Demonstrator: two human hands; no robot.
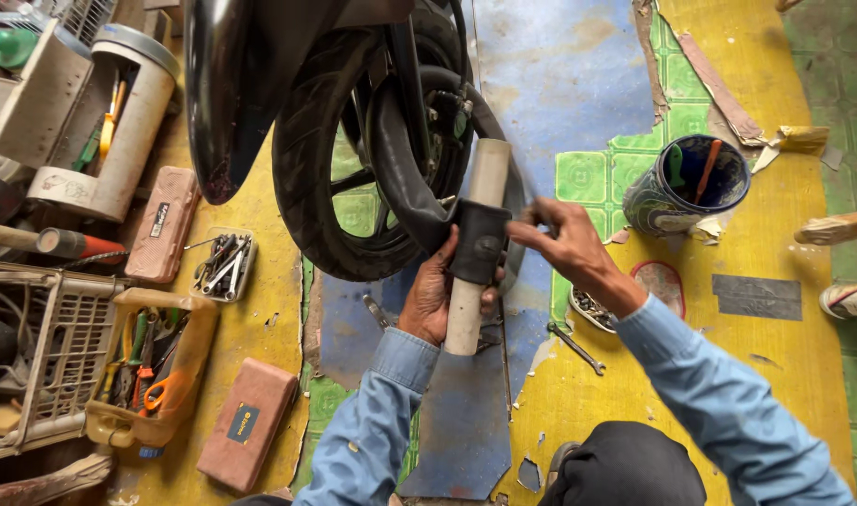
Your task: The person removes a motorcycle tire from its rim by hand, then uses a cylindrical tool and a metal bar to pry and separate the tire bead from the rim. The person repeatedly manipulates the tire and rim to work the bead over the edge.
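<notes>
Inner tube (400,178), black, is draped over a pale cylinder (468,281) so one stretch lies taut and supported. My left hand (435,295) has its grip closed round the cylinder, pinning the rubber. My right hand (564,242) pinches a small object, too small to identify, above it. Beyond stands the motorcycle wheel (344,150).

This is a small roadside-style motorcycle repair workshop. A motorcycle wheel (353,141) stands at twelve o'clock on a worn, peeling vinyl floor (784,234), with a tray of wrenches (222,265) at nine o'clock, a tool-filled plastic basket (152,375) at eight o'clock and loose spanners (575,348) lying near centre.
</notes>
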